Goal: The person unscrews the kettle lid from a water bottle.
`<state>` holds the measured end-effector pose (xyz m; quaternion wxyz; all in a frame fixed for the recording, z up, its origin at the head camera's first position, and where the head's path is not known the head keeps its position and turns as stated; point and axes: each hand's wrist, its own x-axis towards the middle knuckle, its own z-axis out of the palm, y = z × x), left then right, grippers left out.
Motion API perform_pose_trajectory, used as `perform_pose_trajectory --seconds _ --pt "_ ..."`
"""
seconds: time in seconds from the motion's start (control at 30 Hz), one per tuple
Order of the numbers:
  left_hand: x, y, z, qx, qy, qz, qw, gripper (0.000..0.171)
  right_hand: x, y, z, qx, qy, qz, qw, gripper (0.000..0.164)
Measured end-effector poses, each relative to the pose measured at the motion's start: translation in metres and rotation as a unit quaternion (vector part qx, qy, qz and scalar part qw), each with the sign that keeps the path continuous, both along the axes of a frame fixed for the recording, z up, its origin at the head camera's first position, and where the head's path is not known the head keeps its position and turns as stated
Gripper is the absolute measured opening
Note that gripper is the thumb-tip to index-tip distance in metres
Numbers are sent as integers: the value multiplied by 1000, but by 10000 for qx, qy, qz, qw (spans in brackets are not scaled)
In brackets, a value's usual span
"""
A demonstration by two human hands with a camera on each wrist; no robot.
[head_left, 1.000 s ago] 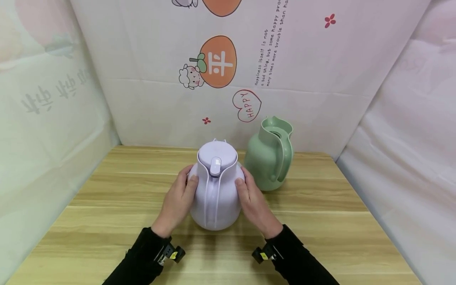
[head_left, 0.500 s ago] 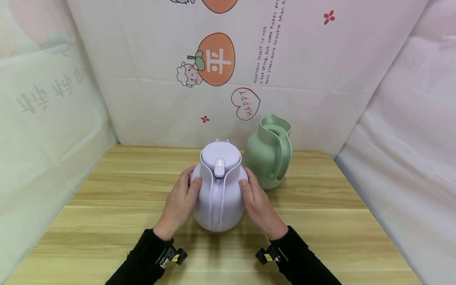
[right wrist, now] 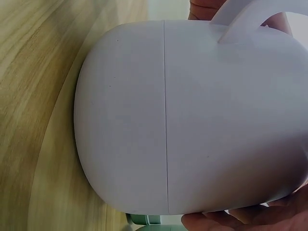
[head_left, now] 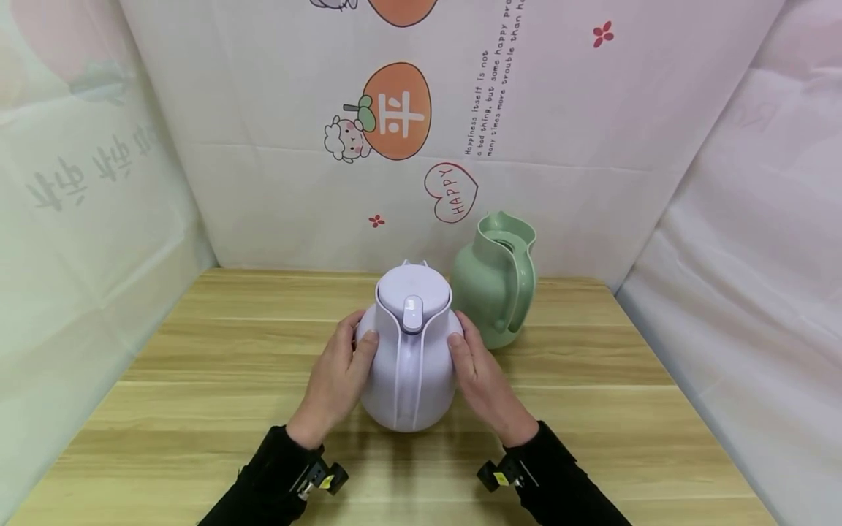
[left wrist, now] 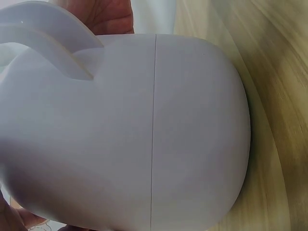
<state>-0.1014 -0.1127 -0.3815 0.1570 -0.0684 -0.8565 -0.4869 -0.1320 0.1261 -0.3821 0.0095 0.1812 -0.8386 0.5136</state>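
A lavender thermos jug (head_left: 380, 391) stands upright on the wooden table, its handle and the lid's lever facing me. My left hand (head_left: 338, 376) grips its left side, thumb on the front and fingers reaching behind. On the opposite side my right hand (head_left: 485, 383) holds it the same way. Each wrist view is filled by the smooth jug body (left wrist: 192, 120), with a seam round it and its base close to the tabletop. Fingertips (right wrist: 262, 216) curl along the far side in the right wrist view.
Behind and to the right stands a green thermos jug (head_left: 483, 296), its top without a lid and its handle towards me. The wooden table (head_left: 217, 380) ends at a printed white backdrop (head_left: 276, 212), and white cloth (head_left: 737, 277) hangs at both sides.
The lavender jug has shifted a little to the right and slightly nearer, with both hands keeping their grip on it. The green jug stays in its place.
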Motion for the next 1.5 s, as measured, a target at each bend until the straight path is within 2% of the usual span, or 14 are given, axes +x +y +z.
perform_pose_trajectory --seconds 0.53,0.9,1.5 --pt "1 7 -2 -35 104 -30 9999 60 2 10 -1 -35 -56 36 10000 67" --pt "2 10 -2 -36 176 -111 9998 59 2 14 -2 -29 139 -44 9999 61" --pt "3 12 -3 -105 26 3 9999 63 2 13 -4 -17 21 -217 9998 67"
